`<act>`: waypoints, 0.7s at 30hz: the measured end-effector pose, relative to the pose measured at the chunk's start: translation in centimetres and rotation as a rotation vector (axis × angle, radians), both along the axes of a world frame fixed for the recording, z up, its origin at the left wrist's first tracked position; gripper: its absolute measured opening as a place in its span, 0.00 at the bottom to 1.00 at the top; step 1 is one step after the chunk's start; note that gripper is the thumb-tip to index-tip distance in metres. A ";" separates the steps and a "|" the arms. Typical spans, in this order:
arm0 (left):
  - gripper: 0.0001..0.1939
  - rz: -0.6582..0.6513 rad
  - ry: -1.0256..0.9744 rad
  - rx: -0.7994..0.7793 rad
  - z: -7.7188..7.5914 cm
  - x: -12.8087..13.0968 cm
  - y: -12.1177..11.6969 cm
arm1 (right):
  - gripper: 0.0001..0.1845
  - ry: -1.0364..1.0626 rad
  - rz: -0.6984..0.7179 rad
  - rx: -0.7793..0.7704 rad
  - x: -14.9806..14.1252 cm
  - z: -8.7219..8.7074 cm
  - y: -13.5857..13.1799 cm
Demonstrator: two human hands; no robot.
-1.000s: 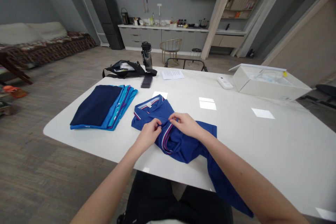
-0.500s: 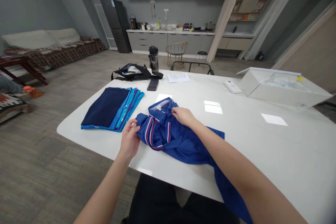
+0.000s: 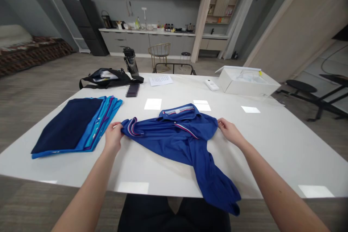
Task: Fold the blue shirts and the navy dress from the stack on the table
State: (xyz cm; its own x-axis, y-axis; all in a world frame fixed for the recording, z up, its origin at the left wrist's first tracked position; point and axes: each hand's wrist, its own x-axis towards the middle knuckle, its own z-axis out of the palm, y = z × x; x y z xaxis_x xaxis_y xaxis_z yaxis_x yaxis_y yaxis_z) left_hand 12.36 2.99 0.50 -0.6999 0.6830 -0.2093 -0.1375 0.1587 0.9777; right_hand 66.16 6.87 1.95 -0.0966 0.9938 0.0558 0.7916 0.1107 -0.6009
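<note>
Head view: blue shirt at frame centre, left hand and right hand pinching opposite edges; I judge even, gentle outward tension would best smooth its wrinkles

A blue polo shirt lies on the white desk, one end hanging over the near edge. The left hand and right hand pinch opposite sides of it; a stack of folded garments (navy on top) sits at left.
</note>
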 end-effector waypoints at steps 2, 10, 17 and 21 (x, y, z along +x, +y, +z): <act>0.19 0.005 0.121 -0.027 -1.0 -0.8 0.0 | 0.13 -0.004 -0.098 0.000 2.1 -0.4 -0.3; 0.20 0.019 0.124 0.155 -0.8 0.1 2.2 | 0.16 0.082 -0.382 0.086 7.1 -2.5 -0.5; 0.20 -0.181 1.001 -0.089 2.0 2.3 4.1 | 0.19 -0.076 -0.430 0.069 6.3 -2.2 0.4; 0.23 -0.750 1.107 -0.029 2.5 6.6 6.3 | 0.23 -0.082 -0.251 0.076 3.3 -0.6 3.1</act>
